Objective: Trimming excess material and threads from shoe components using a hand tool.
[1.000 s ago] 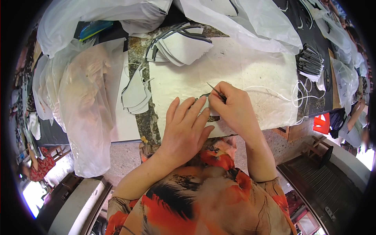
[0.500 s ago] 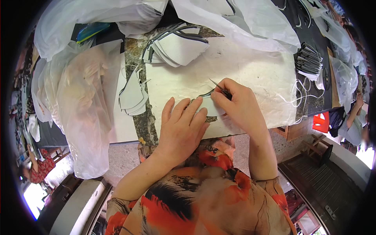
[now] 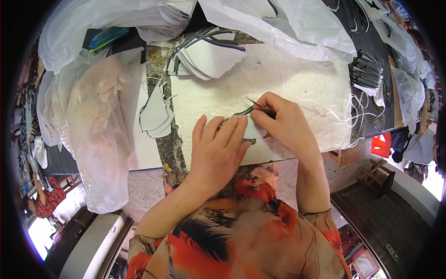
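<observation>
Left hand [image 3: 211, 156]: open, palm down, fingers slightly spread, index fingertip against the white piece [image 3: 253, 129], grasping nothing.
Right hand [image 3: 285, 123]: thumb and fingers pinched round a thin pointed tool [image 3: 256, 103].
White piece: dark-edged, between the hands, on the pale sheet [image 3: 306, 93].
White stack [image 3: 213, 58]: far, left of center.

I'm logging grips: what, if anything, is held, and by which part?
Right hand: a thin, dark, pointed tool, gripped behind its exposed tip. Left hand: lies over a white, dark-edged flat piece; no grip visible.
</observation>
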Available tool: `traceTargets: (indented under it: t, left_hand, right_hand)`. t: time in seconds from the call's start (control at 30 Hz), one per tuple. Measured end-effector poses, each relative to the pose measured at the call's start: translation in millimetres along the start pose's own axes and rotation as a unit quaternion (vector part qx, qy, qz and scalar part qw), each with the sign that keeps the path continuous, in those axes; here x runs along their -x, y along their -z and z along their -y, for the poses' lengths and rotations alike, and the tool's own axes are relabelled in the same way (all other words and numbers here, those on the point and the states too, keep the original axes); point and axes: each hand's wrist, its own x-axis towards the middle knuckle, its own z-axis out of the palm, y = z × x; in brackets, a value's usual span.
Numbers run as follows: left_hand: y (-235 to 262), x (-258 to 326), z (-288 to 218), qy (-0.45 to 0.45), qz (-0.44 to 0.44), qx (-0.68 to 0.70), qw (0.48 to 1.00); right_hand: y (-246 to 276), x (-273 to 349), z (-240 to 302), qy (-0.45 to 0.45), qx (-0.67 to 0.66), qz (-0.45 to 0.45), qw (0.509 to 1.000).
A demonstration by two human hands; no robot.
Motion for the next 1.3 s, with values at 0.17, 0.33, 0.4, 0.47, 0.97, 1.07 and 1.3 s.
traceTargets:
  t: [0.17,0.33,0.4,0.47,0.97,1.07,1.3]
  left_hand:
    - [0.5,1.0,-3.0,0.005,0.01,-0.015,1.0]
    - [-2.2,3.2,-4.6,0.011,0.015,-0.018,1.0]
    - [-3.4,4.3,-5.2,0.012,0.012,-0.024,1.0]
    - [-4.8,5.8,-5.9,0.014,0.009,-0.025,1.0]
    - [-11.1,6.0,-9.0,0.021,-0.012,-0.032,0.999]
    - [-13.1,6.7,-9.7,0.027,-0.02,-0.033,0.999]
    - [-9.1,4.7,-12.7,0.038,-0.013,-0.03,0.999]
  right_hand:
    - [12.2,1.5,7.3,-0.051,-0.068,0.043,0.995]
    - [20.9,-1.7,1.4,0.006,0.029,0.023,0.999]
    - [22.3,-3.4,-0.7,0.015,0.035,0.025,0.999]
    - [23.7,-5.4,-1.5,0.024,0.041,0.026,0.999]
    - [32.4,-4.1,-4.7,0.046,-0.006,0.026,0.999]
    - [35.9,-5.7,-3.0,0.135,0.038,0.011,0.99]
    - [46.1,-21.3,-33.0,0.364,0.165,-0.028,0.916]
